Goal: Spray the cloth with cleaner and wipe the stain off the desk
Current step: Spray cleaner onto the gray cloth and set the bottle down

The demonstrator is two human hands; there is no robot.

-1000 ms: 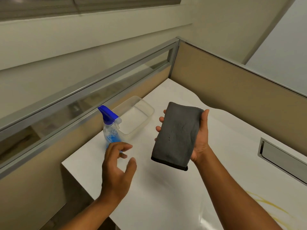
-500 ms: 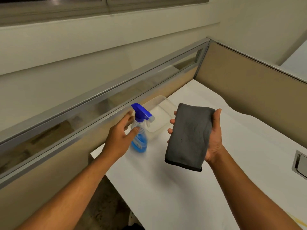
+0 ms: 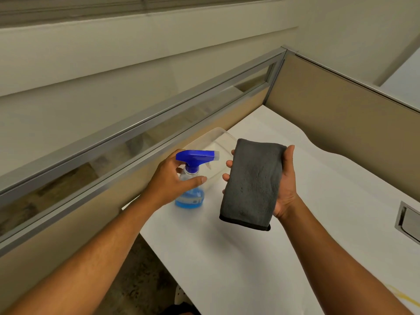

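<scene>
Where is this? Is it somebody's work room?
Probably an office cubicle. A white desk sits in a corner made by tan divider panels with a metal-framed glass strip, and a metal cable hatch is set into the desk.

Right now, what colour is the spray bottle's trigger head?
Blue, on the spray bottle of light blue liquid; head view shows it.

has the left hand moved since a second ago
Yes. The left hand has gone from short of the spray bottle, open and apart, forward to wrap its neck, nearer the clear container.
</scene>
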